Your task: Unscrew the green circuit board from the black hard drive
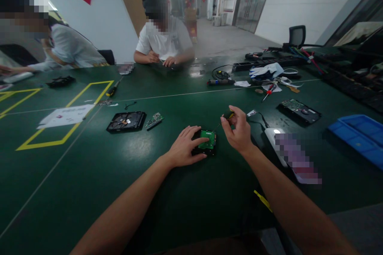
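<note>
Forearms (131, 201): bare, reaching in over the near edge of the bench (89, 191), one to either side of the work.
Hard drive (210, 141): on the bench, inward from the middle of its near edge, green circuit board upward; directly beneath the left hand's fingers, its right end showing beyond them, and just left of the right hand.
Left hand (184, 147): spread flat across the drive, fingers loose, not closed round it; one finger rests on the green board, the thumb along the drive's near side.
Right hand (238, 132): grasping a screwdriver (229, 114) by its dark handle, shaft slanting down toward the drive's far right corner; whether the tip touches, I cannot tell.
Leftward: a loose circuit board (154, 121), then an opened black drive (127, 122).
Rightward: a pale device (275, 143) with a cable, another drive (300, 111) beyond it, and a blue tray (359, 137) farthest right.
Far edge: a person in a white shirt (164, 44), both hands at the bench.
</note>
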The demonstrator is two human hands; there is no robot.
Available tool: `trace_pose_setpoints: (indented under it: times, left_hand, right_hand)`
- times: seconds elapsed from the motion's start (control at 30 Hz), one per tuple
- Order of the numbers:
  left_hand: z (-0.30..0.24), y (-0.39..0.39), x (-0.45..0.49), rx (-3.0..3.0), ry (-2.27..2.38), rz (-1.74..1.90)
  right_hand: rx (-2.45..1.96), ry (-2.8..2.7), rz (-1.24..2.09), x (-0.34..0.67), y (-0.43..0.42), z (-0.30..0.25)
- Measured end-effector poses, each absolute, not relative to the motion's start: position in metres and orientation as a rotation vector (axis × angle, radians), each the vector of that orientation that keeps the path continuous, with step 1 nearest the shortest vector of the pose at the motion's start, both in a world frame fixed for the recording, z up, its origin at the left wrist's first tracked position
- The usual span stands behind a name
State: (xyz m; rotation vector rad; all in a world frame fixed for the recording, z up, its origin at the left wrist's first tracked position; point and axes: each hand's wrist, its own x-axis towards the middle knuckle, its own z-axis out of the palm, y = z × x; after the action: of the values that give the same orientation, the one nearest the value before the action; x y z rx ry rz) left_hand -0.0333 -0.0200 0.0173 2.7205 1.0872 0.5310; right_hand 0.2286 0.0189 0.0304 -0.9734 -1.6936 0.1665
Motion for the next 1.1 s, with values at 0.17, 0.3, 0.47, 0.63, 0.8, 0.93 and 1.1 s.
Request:
trace_pose_setpoints:
  times: [0.17,0.3,0.47,0.63,0.8,0.93,1.1]
  left_hand:
    - [0.0159,-0.0186,-0.0334,2.72,1.085,0.524]
    - [0.017,-0.0189,-0.0331,2.714,1.081,0.525]
    - [0.0181,-0.0197,-0.0329,2.72,1.088,0.515]
    - [0.0167,-0.0191,-0.0329,2.714,1.079,0.531]
    - [0.0171,-0.0191,-0.0327,2.717,1.087,0.528]
    - [0.0167,-0.019,-0.0329,2.713,1.089,0.521]
    - [0.0154,-0.0187,-0.0325,2.71,1.099,0.513]
  right_hand:
    - [-0.96,-1.707,0.155,0.2289,0.0186,0.0316]
    - [-0.958,-1.724,0.152,0.2287,0.0189,0.0309]
    - [-0.961,-1.738,0.138,0.2284,0.0189,0.0309]
    - [-0.992,-1.746,0.11,0.2275,0.0176,0.0331]
    - [-0.973,-1.783,0.057,0.2271,0.0175,0.035]
    - [-0.979,-1.807,0.013,0.2259,0.016,0.0372]
    - [-0.963,-1.833,0.055,0.2243,0.0125,0.0403]
